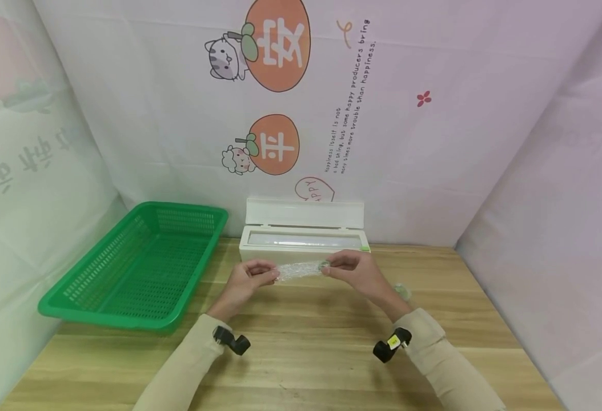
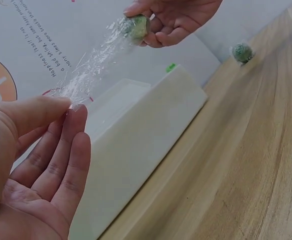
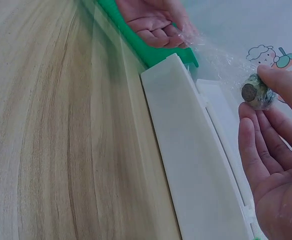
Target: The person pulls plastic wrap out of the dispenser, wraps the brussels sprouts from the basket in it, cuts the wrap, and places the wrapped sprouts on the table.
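A twisted strip of clear cling film stretches between both hands, in front of the white dispenser box. My left hand pinches its loose end between thumb and fingertip. At the other end, my right hand holds a small green lump between thumb and fingers, with film around it. In the right wrist view, that lump shows a dark round end; its exact kind is unclear. Another green lump, wrapped in film, lies on the table to the right, partly behind the right forearm in the head view.
The white cling film dispenser stands at the back of the wooden table with its lid raised. A green plastic basket occupies the left side. Printed white cloth hangs behind and at both sides.
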A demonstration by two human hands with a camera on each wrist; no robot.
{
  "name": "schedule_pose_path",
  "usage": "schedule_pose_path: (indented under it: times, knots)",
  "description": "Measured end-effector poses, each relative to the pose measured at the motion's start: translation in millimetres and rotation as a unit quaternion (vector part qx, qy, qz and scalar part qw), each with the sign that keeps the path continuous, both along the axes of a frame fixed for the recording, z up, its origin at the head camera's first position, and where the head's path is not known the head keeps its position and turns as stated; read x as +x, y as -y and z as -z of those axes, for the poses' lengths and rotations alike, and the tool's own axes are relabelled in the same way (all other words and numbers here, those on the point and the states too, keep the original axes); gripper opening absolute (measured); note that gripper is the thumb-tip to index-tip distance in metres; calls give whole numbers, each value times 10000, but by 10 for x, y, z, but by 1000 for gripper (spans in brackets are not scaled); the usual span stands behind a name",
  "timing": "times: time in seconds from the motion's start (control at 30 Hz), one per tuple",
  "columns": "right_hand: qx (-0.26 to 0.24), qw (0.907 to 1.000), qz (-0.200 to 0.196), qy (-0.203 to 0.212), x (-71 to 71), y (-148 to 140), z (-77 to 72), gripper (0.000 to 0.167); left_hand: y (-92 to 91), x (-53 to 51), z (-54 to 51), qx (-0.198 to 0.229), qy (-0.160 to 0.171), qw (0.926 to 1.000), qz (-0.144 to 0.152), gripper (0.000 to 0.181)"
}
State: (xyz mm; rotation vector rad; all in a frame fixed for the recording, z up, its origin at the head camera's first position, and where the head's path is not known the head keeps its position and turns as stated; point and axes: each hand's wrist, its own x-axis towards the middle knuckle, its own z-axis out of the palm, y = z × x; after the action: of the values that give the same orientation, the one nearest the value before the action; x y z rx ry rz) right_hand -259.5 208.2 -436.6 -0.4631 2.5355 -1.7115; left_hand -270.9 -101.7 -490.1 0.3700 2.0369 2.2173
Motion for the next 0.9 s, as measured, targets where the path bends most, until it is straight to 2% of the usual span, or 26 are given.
schedule_pose_path:
  times: [0.27,0.5,0.63,0.77,0.9]
  knots:
    - [-210,9997,-108,32,51,107,-71,34,-11,-85,94,114,-10,9999,76,29]
    - [-338,9983,-441,-147,83,241,-113,29,-86,-172,160,246,109,9996,126,21]
    - [-401,9972,-592,-213,89,305,-123,26,-156,-247,212,443,248,9982,326,16]
    - [-494,9960,-717,-217,91,370,-123,24,-234,-329,268,583,243,9962,594,15]
    - [-549,9951,-801,-163,92,422,-117,25,-334,-361,261,583,302,9952,727,16]
